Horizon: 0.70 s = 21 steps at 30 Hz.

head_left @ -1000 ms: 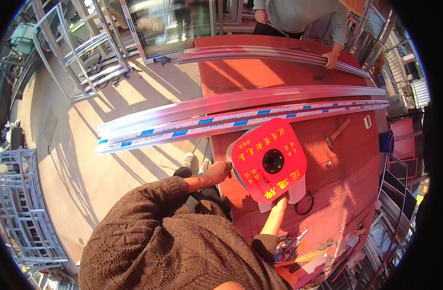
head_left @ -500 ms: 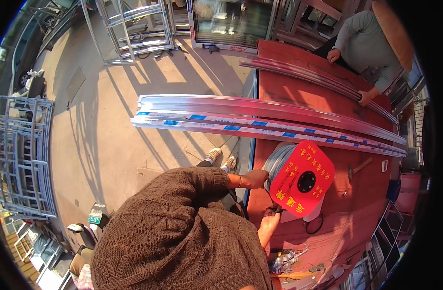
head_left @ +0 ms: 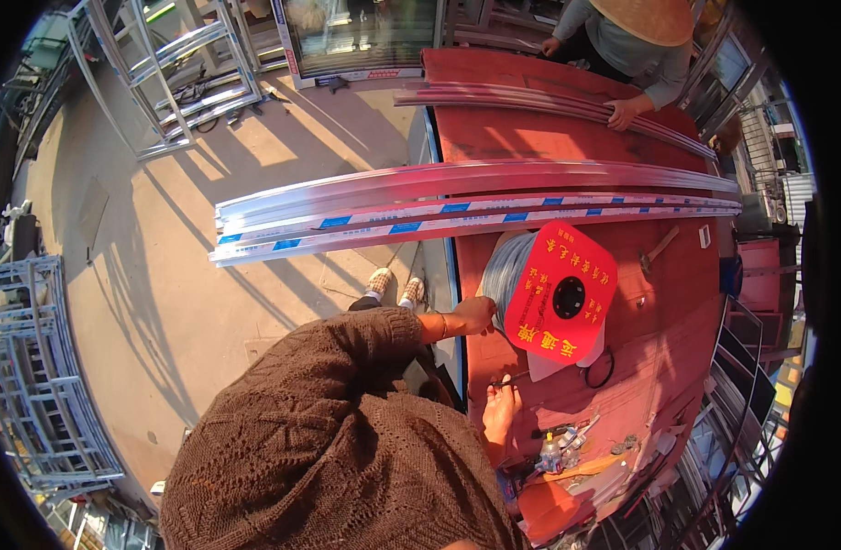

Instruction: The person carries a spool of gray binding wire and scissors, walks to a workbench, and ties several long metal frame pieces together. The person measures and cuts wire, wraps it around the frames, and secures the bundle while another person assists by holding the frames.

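Note:
A large spool [head_left: 567, 298] with a red square side plate, yellow lettering and a black hub lies tilted on the red-covered table [head_left: 649, 367]. Grey strip [head_left: 509, 275] is wound around it. At the spool's left side my left hand [head_left: 475, 315] is closed, pinching a loose end of the strip beside the winding. My right hand [head_left: 499, 405] is below, palm turned up, its fingers closed around a small dark tool whose kind I cannot make out. A thin line extends from its fingers toward the spool.
Long metal profiles [head_left: 347, 203] with blue-and-white film cross the table and overhang its left edge. Beyond them a co-worker in a straw hat [head_left: 648, 20] touches thinner profiles [head_left: 530, 104]. A hammer [head_left: 659, 249], a black ring [head_left: 600, 371] and a small bottle [head_left: 549, 453] lie nearby.
My right hand has moved down and away from the spool, apart from my left hand. The left hand stays at the strip. The whole view has shifted, and the co-worker leans differently.

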### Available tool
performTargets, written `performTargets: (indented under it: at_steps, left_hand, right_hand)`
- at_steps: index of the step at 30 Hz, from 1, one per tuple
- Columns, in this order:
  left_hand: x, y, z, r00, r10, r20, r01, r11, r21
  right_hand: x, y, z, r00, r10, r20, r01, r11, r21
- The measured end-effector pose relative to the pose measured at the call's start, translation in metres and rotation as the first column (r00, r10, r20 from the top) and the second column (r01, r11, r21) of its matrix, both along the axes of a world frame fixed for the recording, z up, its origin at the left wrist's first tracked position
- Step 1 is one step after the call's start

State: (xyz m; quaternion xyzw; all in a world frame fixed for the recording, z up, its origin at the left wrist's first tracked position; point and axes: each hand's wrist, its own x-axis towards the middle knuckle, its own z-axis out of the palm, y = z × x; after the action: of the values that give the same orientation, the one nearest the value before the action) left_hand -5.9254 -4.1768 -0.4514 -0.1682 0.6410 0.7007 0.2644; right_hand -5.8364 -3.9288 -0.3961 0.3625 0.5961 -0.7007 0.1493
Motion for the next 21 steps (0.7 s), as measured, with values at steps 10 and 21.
performTargets:
  at_steps: [10, 21]
  left_hand:
    - [0.002, 0.002, -0.019, 0.981, 0.163, -0.106, -0.176, 0.975, -0.132]
    - [-0.010, 0.034, -0.025, 0.826, 0.551, -0.122, -0.564, 0.805, -0.184]
  right_hand:
    - [0.046, 0.018, -0.006, 0.991, 0.002, 0.135, -0.013, 0.997, 0.082]
    - [0.061, 0.085, 0.001, 0.995, -0.092, 0.050, 0.088, 0.994, 0.061]
